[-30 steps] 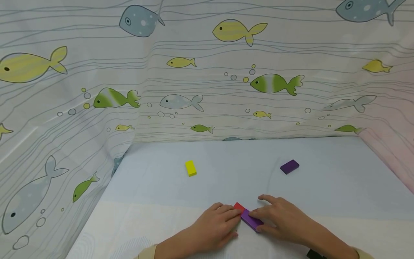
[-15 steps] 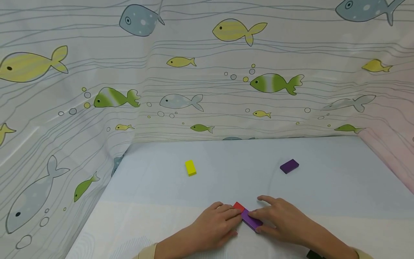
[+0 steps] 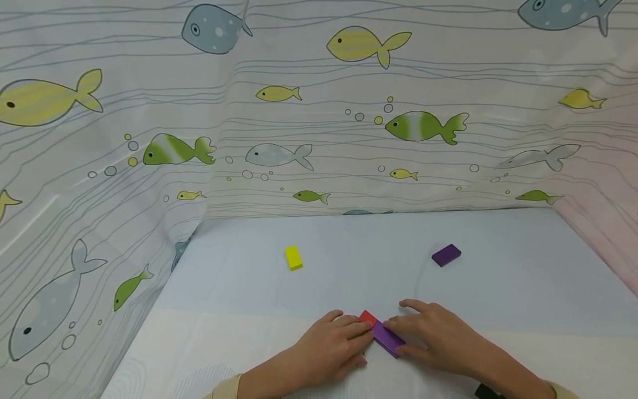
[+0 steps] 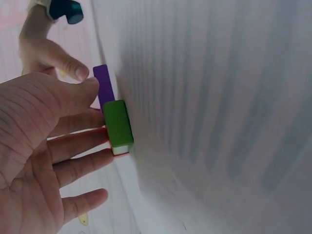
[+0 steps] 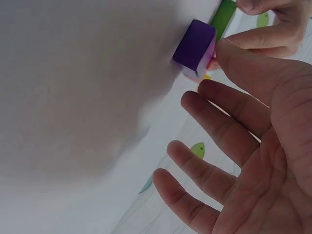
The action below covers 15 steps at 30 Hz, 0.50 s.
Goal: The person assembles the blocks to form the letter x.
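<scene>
A red block (image 3: 368,317) and a purple block (image 3: 387,339) lie end to end in a slanting row on the table. A green block (image 4: 118,124), its place covered by my left hand in the head view, sits against them. My left hand (image 3: 329,349) has its fingers stretched out, fingertips right at the red and green blocks. From the other side my right hand (image 3: 441,338) comes to the purple block, index finger along its edge and thumb near its close end. Its other fingers are spread in the right wrist view.
Farther back on the table (image 3: 239,277) lie a yellow block (image 3: 294,258) on the left and a dark purple block (image 3: 446,255) on the right. A fish-printed cloth (image 3: 319,122) hangs behind. Something black (image 3: 487,391) shows under the right wrist.
My right index finger has slid off the top of the purple block to its right edge, and the right hand has shifted slightly right. The left hand and blocks stay in place.
</scene>
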Each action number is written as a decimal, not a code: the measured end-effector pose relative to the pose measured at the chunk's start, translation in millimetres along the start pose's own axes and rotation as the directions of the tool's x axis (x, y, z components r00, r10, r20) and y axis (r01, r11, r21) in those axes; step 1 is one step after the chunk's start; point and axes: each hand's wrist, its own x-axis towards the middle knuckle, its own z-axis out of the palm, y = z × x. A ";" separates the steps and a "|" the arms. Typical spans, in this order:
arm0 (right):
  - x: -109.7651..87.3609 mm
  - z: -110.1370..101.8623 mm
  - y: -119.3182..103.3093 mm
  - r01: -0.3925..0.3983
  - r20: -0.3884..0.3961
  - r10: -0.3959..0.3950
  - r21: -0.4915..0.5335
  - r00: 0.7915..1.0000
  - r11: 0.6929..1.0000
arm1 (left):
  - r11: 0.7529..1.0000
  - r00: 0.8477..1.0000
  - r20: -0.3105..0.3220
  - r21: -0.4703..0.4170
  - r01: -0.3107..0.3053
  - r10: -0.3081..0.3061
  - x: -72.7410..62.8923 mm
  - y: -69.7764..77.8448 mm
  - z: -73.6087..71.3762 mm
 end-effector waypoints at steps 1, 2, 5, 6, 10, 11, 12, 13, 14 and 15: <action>0.0 -0.5 0.9 -0.006 0.000 0.006 -0.003 1.000 1.000 | 1.000 1.000 0.000 -0.003 0.001 -0.001 0.1 -0.2 0.5; 0.1 -1.0 1.8 -0.014 -0.002 0.014 -0.011 1.000 1.000 | 1.000 1.000 0.000 -0.005 0.002 -0.002 0.3 -0.2 1.1; 0.5 -3.6 4.1 -0.054 -0.003 0.054 -0.026 0.999 0.998 | 1.000 1.000 0.001 -0.003 0.002 -0.002 1.2 -0.4 2.0; 0.7 -4.4 4.9 -0.067 -0.009 0.067 -0.030 0.998 0.997 | 1.000 1.000 0.002 -0.003 0.002 -0.002 1.5 -0.5 2.0; 1.8 -6.5 10.4 -0.086 -0.056 0.084 -0.029 0.995 0.996 | 1.000 1.000 0.014 -0.014 0.006 -0.005 2.4 -0.7 2.1; 2.2 -6.9 12.1 -0.084 -0.070 0.082 -0.027 0.994 0.996 | 1.000 1.000 0.017 -0.020 0.008 -0.008 2.4 -0.7 2.1; 2.6 -7.1 14.0 -0.081 -0.085 0.078 -0.026 0.993 0.996 | 1.000 1.000 0.018 -0.023 0.010 -0.010 2.4 -0.6 2.3; 3.0 -7.6 15.9 -0.082 -0.094 0.080 -0.021 0.992 0.996 | 1.000 1.000 0.021 -0.028 0.013 -0.012 2.4 -0.6 2.4; 3.4 -8.3 17.4 -0.086 -0.102 0.084 -0.015 0.991 0.996 | 0.999 1.000 0.024 -0.031 0.015 -0.014 2.4 -0.6 2.4; 3.5 -8.8 19.0 -0.093 -0.105 0.091 -0.012 0.990 0.996 | 0.999 1.000 0.026 -0.033 0.016 -0.015 2.4 -0.6 2.3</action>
